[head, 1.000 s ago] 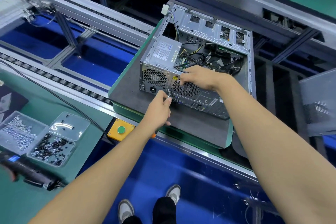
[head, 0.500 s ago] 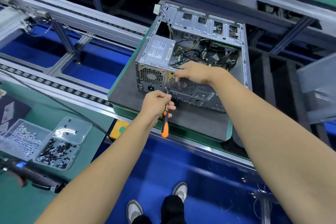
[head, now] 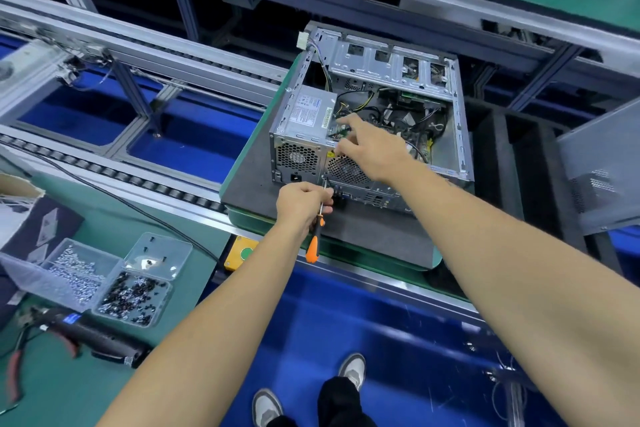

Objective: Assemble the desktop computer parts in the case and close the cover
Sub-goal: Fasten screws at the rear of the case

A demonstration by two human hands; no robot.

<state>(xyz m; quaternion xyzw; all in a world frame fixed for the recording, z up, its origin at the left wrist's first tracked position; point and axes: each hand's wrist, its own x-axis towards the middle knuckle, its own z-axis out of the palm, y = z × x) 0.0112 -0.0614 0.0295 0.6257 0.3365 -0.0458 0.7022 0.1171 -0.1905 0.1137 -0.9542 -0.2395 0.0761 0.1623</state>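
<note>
An open grey computer case [head: 460, 135] lies on a dark pallet mat [head: 252, 180], rear panel toward me. The power supply [head: 304, 113] sits in its left corner, with cables and the board visible inside. My left hand [head: 303, 199] grips an orange-handled screwdriver [head: 313, 246], its tip at the rear panel beside the fan grille [head: 346, 172]. My right hand [head: 367, 146] reaches over the rear edge next to the power supply, index finger extended, thumb and fingers touching the case's top edge. The case cover [head: 599, 170] leans at the right.
A clear box of silver and black screws [head: 110, 281] lies on the green bench at left, with an electric screwdriver [head: 100, 340] and red-handled pliers [head: 14, 367] near it. A yellow box with a green button [head: 242, 251] sits by the conveyor rail. My shoes [head: 351, 371] are below.
My right hand lifted from the fan grille and moved up over the case edge by the power supply. The screwdriver's orange handle has come into view below my left hand.
</note>
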